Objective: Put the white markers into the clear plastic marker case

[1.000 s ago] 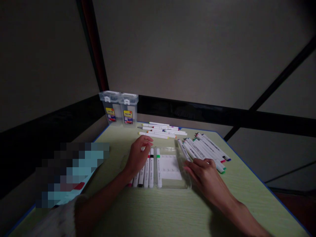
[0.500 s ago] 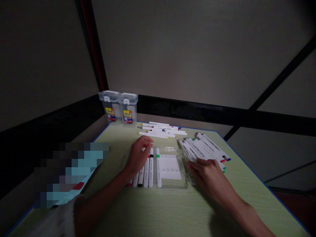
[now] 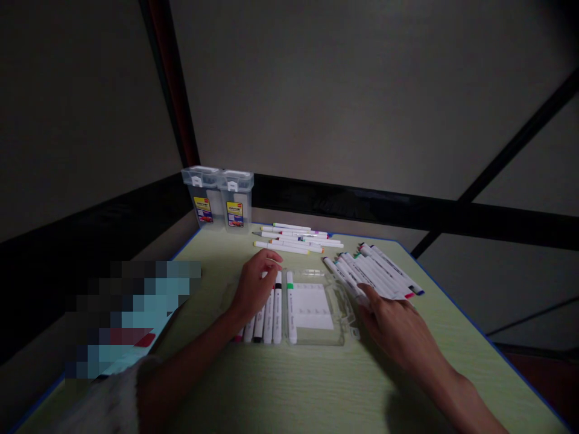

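A clear plastic case (image 3: 339,339) lies open on the table, with several white markers standing side by side in its left part. In its right part, a green-banded marker (image 3: 292,313) lies beside a white printed sheet (image 3: 314,307). My left hand (image 3: 257,283) rests over the markers on the left, its fingers loosely curled and apart, holding nothing that I can see. To the right of the case, my right hand (image 3: 393,322) has its thumb and index finger on the near end of a white marker (image 3: 341,276), at the edge of a marker pile (image 3: 380,271).
More white markers (image 3: 294,238) with coloured ends lie at the table's far side. Two clear lidded boxes (image 3: 217,202) with yellow labels stand at the back left corner. A blurred-out light blue object (image 3: 154,301) is on the left. Walls border the table (image 3: 280,392).
My right hand has moved slightly right, away from the case's edge and onto the near end of a marker, its index finger now reaching forward. My left hand has hardly moved.
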Motion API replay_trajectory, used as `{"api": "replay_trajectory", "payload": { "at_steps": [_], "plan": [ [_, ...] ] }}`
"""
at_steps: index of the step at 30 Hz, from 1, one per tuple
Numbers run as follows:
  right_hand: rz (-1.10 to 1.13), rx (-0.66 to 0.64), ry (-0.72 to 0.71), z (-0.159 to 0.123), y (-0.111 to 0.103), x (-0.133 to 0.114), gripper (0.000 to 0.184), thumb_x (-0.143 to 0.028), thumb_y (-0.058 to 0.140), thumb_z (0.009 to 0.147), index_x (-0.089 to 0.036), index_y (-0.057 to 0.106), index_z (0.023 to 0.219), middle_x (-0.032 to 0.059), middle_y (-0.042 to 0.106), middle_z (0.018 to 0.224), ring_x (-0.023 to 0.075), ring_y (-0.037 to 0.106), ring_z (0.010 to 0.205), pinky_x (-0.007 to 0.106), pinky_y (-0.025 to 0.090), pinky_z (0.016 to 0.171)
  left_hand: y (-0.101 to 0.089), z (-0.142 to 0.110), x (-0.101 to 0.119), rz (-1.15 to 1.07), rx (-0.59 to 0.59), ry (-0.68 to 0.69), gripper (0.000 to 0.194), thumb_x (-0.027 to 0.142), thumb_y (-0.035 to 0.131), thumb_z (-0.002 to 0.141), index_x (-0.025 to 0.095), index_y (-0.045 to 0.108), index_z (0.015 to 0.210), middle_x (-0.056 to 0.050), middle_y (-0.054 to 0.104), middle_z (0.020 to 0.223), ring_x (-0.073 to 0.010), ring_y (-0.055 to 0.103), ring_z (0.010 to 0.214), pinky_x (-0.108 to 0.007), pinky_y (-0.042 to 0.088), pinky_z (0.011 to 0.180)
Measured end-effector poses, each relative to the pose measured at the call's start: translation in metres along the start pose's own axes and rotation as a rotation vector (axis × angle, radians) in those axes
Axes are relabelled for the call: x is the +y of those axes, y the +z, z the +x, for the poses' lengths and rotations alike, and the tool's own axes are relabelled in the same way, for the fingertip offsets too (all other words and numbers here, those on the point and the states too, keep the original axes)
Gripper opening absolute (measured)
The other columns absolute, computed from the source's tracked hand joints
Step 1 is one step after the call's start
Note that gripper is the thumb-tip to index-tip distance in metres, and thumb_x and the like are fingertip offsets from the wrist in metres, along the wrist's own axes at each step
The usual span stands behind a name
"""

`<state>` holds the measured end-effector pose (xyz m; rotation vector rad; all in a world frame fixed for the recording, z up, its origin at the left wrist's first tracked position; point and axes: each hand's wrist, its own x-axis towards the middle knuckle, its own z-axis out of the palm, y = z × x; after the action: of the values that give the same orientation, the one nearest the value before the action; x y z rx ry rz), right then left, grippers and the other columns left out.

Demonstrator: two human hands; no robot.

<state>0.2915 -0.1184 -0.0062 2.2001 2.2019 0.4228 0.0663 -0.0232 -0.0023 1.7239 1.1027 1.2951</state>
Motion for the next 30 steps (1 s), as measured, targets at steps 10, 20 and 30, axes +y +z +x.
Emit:
{"api": "replay_trajectory", "payload": {
  "at_steps": [10,20,30],
  "plan": [
    [-0.004,-0.033,0.033,-0.001,0.002,-0.001,0.03,-0.024,0.038,0.084,-0.013,0.047,0.111,0.014,0.066,0.076,0.0275,0.062,0.064,0.034,0.038,0.057,0.0,0.0,0.003,0.003,-0.001,-0.007,0.015,0.007,0.042,0.066,0.017,0.053,0.069,0.001,0.058,0.072,-0.0113,0.058,0.067,-0.024,0.044,0.064],
    [0.0,0.001,0.033,-0.002,0.005,0.001,0.032,-0.025,0.039,0.081,-0.014,0.047,0.11,0.0115,0.065,0.069,0.0265,0.061,0.061,0.032,0.035,0.055,-0.004,0.003,0.001,0.003,-0.003,0.004,0.013,0.01,0.043,0.069,0.017,0.053,0.073,0.001,0.058,0.07,-0.0123,0.058,0.068,-0.025,0.044,0.064],
    [0.017,0.01,0.041,-0.002,0.003,-0.002,0.038,-0.029,0.04,0.082,-0.012,0.04,0.116,0.0116,0.065,0.071,0.0265,0.06,0.059,0.031,0.035,0.052,-0.019,0.019,-0.017,0.232,0.015,0.089,0.016,0.012,0.041,0.07,0.016,0.052,0.081,-0.003,0.057,0.086,-0.013,0.055,0.074,-0.027,0.046,0.069]
  ]
}}
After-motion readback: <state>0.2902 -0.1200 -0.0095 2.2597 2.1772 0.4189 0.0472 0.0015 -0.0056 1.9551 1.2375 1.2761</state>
